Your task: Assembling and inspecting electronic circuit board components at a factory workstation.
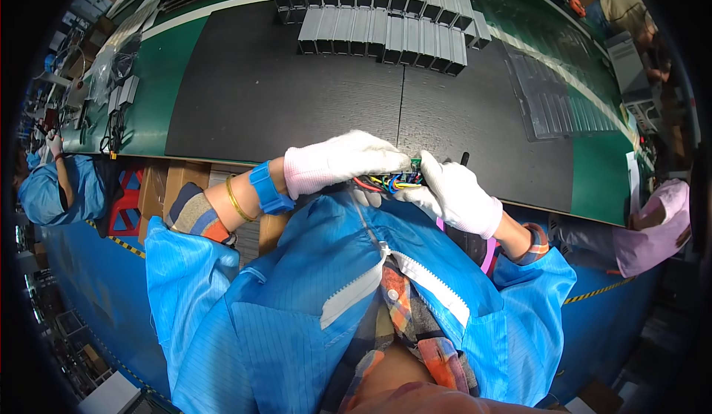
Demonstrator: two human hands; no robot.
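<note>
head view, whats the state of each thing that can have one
left hand: gloved, closed on the wire bundle
right hand: gloved, gripping the same bundle
wire bundle: held between both hands, off the mat
grey metal blocks: stacked in rows
jacket zipper: open

White knit gloves cover the left hand [341, 160] and right hand [456, 195], red, yellow, blue and black wires [387, 184] between them; a blue wristband [267, 188], gold bangle [236, 200], pale-blue pinstriped smock [297, 303]; grey metal cases [382, 32] at the far edge of the black mat [282, 95] on the green bench [163, 73]
</note>
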